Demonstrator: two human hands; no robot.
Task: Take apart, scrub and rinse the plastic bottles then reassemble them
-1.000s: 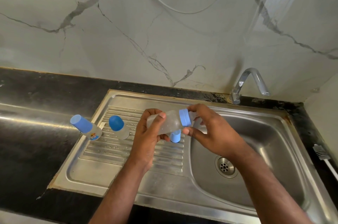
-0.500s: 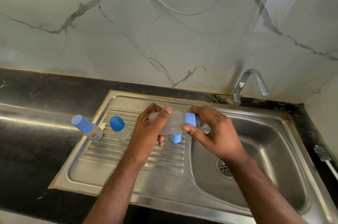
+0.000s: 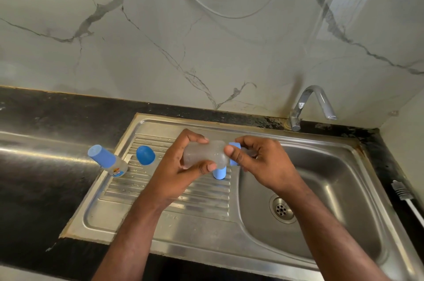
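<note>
Bottle [image 3: 204,154], clear plastic and lying on its side, is held above the ribbed drainboard [image 3: 160,191] of the steel sink [image 3: 339,191]. Its body is wrapped by the left hand [image 3: 181,166], with the fingers curled over the top and the thumb pressed beneath. Its blue collar [image 3: 234,145] is pinched by the right hand [image 3: 259,161], thumb in front and fingers curled behind. Just below the left thumb, a small blue cap [image 3: 219,173] is seen standing on the drainboard. Well to the left of the left fingers, a blue-capped bottle [image 3: 107,161] is seen leaning at the sink's edge, and a blue dome cap [image 3: 145,155] is seen between it and the left hand. A chrome tap [image 3: 309,104] is mounted beyond the right hand.
</note>
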